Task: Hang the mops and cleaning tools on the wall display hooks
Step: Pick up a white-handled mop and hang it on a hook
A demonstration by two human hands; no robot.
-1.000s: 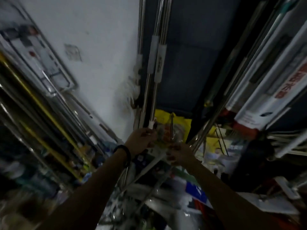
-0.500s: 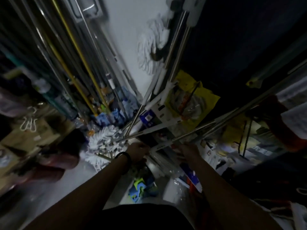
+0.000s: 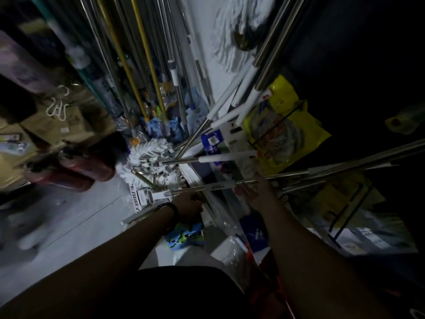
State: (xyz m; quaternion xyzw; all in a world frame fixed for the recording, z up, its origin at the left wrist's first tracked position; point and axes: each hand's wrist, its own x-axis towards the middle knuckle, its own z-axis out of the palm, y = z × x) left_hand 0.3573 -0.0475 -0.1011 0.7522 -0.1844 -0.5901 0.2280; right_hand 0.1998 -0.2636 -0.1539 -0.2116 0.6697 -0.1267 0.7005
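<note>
Left hand [image 3: 189, 204] and right hand [image 3: 258, 194] were down near the floor [image 3: 76, 217] at a mop pole [image 3: 220, 186] lying across the pile, grips too dark to judge; best drawn out level, I reckoned, clear of the leaning poles [image 3: 264, 56], before hanging.

Red characters on white label [image 3: 135, 199], print on yellow package [image 3: 296, 125], both unreadable

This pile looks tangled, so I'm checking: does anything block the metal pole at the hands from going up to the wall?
Nothing visible lies across the metal pole between the left hand and right hand. Toward the wall, though, a white-sleeved handle and several leaning poles cross above it, likely in the way.
</note>
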